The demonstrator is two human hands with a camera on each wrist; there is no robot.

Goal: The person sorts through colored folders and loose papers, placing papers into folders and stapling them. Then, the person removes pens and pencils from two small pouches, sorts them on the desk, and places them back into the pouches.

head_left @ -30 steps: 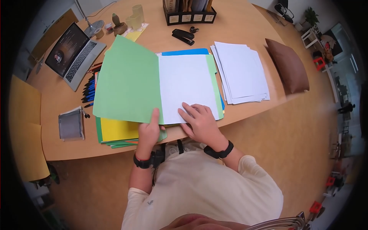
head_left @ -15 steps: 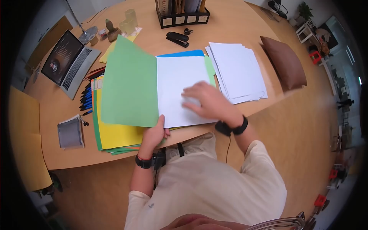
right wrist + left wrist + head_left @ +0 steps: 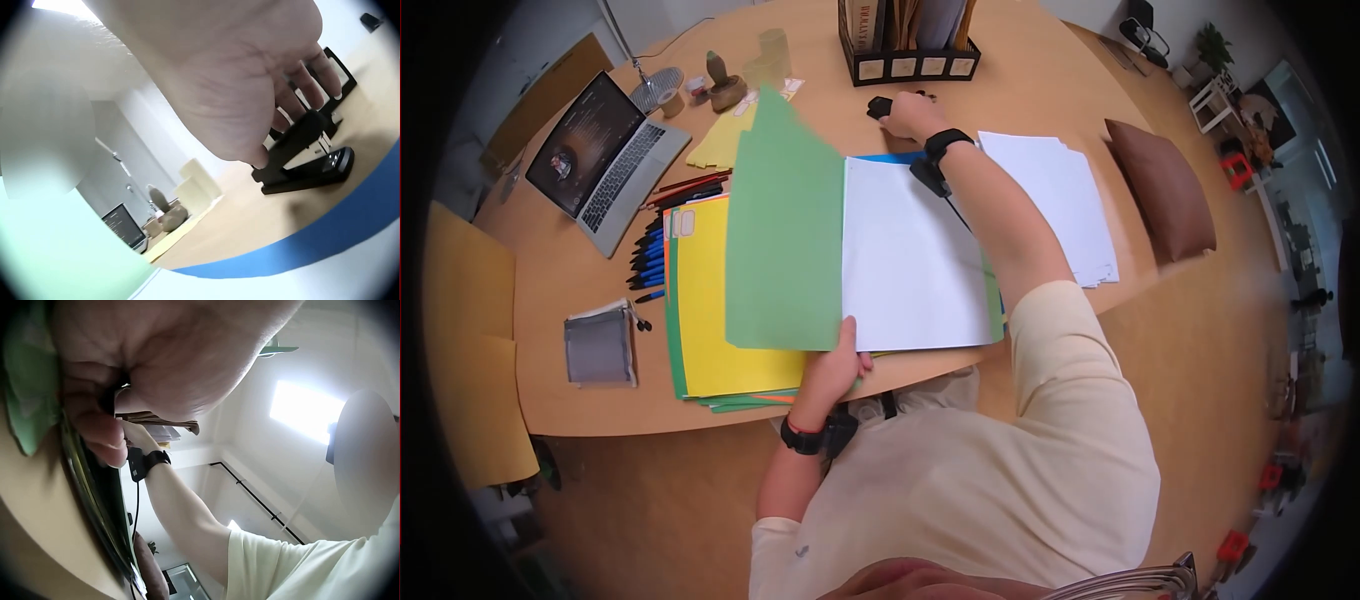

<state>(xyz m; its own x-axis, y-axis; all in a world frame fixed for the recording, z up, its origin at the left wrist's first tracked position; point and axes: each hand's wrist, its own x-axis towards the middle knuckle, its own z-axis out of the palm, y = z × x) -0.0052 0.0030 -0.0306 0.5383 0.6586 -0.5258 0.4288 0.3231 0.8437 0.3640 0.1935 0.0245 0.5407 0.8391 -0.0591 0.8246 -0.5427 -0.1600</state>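
Note:
An open green file folder (image 3: 785, 230) lies near the table's front edge, its left flap raised. White paper (image 3: 915, 255) covers its right side. My left hand (image 3: 832, 372) pinches the folder's lower edge by the fold, thumb on top and fingers curled beneath. Beyond the folder, my right hand (image 3: 912, 117) grips the black stapler (image 3: 306, 165). In the right wrist view, the thumb presses one side of the stapler and fingers reach round the other. My right hand partly hides the stapler in the head view.
Yellow and green folders (image 3: 710, 345) lie under the open one. A loose paper stack (image 3: 1050, 200) and a brown cushion (image 3: 1162, 190) lie right. Left are a laptop (image 3: 605, 150), pens (image 3: 648, 262) and a mesh pouch (image 3: 600, 345). A black file organizer (image 3: 915, 68) stands behind the stapler.
My right hand has left the paper and reached forward to the stapler. My left hand keeps hold of the folder's lower edge; the raised green flap appears narrower and more upright.

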